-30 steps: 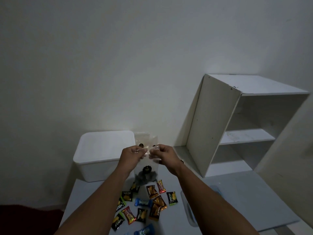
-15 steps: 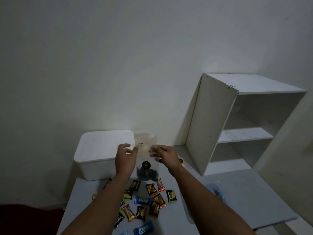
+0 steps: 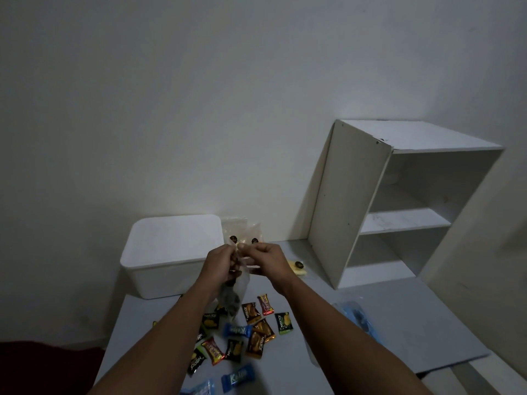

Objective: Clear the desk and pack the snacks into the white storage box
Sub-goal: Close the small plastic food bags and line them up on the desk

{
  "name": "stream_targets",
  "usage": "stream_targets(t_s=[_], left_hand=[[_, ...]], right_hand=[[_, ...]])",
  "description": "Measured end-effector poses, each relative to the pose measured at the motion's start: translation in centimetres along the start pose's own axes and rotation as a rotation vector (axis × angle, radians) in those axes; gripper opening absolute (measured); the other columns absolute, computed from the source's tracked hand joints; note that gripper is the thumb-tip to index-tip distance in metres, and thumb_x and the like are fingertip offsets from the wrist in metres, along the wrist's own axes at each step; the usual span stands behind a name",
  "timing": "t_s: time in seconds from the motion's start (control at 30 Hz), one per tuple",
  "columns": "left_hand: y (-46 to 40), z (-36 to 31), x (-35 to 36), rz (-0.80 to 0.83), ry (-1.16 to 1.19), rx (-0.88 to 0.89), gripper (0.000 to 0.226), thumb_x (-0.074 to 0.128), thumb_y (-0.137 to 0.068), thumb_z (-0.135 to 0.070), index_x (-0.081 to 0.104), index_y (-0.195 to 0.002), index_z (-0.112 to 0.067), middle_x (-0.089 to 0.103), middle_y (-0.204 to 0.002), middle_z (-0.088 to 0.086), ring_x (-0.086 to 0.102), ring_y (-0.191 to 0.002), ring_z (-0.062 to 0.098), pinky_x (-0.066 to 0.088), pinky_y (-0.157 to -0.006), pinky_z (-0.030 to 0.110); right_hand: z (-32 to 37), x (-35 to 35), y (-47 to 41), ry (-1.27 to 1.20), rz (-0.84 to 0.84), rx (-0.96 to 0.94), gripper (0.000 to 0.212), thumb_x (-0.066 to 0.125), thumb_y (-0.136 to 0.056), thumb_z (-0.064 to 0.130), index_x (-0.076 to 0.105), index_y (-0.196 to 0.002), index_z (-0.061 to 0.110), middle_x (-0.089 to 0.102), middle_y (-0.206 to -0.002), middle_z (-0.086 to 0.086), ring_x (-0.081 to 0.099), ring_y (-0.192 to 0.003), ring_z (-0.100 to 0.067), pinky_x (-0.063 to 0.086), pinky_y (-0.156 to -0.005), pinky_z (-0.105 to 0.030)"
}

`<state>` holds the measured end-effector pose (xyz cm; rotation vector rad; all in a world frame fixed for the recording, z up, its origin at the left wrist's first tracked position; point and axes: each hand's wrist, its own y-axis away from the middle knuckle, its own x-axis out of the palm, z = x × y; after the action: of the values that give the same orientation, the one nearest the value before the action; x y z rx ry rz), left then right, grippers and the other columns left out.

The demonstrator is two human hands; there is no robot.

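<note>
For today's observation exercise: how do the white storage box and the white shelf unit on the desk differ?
The white storage box is low, rounded at the corners and shut under a lid; the white shelf unit stands taller, square-edged and open-fronted with a shelf across. The box sits left, the shelf unit right. Both are white and rest on the desk.

Blue packets (image 3: 199, 390) cropped below.

My desk (image 3: 399, 317) carries a lidded white storage box (image 3: 171, 255) just left of my fingers (image 3: 242, 247), scattered snack packets (image 3: 251, 332) below them, a white shelf unit (image 3: 385, 206) to their right, and a yellow packet (image 3: 298, 268) just right of them.
</note>
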<state>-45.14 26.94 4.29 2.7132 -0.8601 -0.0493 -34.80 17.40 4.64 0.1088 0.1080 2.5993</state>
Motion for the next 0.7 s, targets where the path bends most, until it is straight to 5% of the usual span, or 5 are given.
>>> stream_targets(t_s=[0.23, 0.5, 0.7], left_hand=[[0.3, -0.2, -0.8, 0.172, -0.321, 0.083, 0.029, 0.043, -0.097, -0.01, 0.055, -0.071, -0.008, 0.05, -0.062, 0.01, 0.05, -0.058, 0.021, 0.043, -0.066, 0.035], [0.1, -0.8, -0.6, 0.034, -0.382, 0.176, 0.029, 0.043, -0.097, -0.016, 0.055, -0.072, -0.01, 0.058, -0.067, 0.013, 0.059, -0.063, 0.026, 0.06, -0.071, 0.049], [-0.3, -0.9, -0.3, 0.13, -0.335, 0.119, 0.036, 0.037, -0.104, -0.014, 0.055, -0.072, -0.011, 0.052, -0.064, 0.012, 0.055, -0.061, 0.024, 0.061, -0.076, 0.051]], right_hand=[[0.1, -0.9, -0.4, 0.096, -0.005, 0.051, 0.006, 0.068, -0.088, 0.01, 0.069, -0.088, 0.004, 0.071, -0.085, -0.013, 0.071, -0.078, -0.02, 0.059, -0.069, -0.031], [0.3, -0.5, -0.3, 0.142, 0.045, -0.046, 0.005, 0.064, -0.09, 0.002, 0.069, -0.09, -0.001, 0.071, -0.084, -0.013, 0.072, -0.083, -0.021, 0.062, -0.07, -0.035], [0.8, -1.0, -0.9, 0.204, 0.001, -0.027, 0.012, 0.063, -0.095, 0.008, 0.07, -0.098, -0.002, 0.07, -0.083, -0.01, 0.069, -0.073, -0.014, 0.06, -0.063, -0.031]])
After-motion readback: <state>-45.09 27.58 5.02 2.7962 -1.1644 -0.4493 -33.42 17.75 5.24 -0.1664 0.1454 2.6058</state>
